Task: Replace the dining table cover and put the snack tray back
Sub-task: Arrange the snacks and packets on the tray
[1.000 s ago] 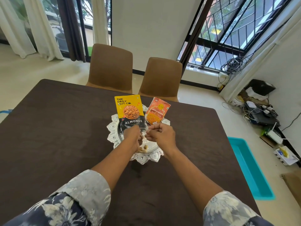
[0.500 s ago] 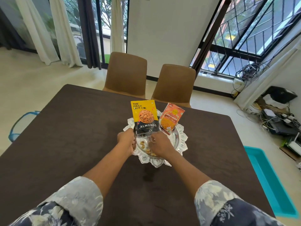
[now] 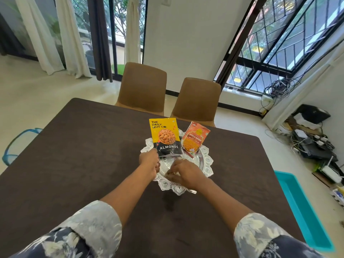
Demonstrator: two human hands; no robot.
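Note:
A dark brown cover (image 3: 78,164) lies flat over the dining table. A silver snack tray (image 3: 205,161) with a scalloped rim sits near the table's middle. On it stand a yellow-and-black almonds packet (image 3: 165,137) and an orange snack packet (image 3: 195,139), which leans to the right. My left hand (image 3: 149,162) is closed on the almonds packet's lower left corner, at the tray's left rim. My right hand (image 3: 183,174) reaches into the tray's near side, fingers curled over small snacks; whether it grips anything is hidden.
Two brown chairs (image 3: 143,86) (image 3: 197,99) stand at the table's far edge. A teal tub (image 3: 305,213) lies on the floor to the right, with cables and devices (image 3: 314,144) by the wall. A blue mesh basket (image 3: 13,148) sits on the floor at the left.
My right hand has dropped from beside the packets to the tray's near side. The left hand stays at the almonds packet's base. The camera has tilted up and moved closer.

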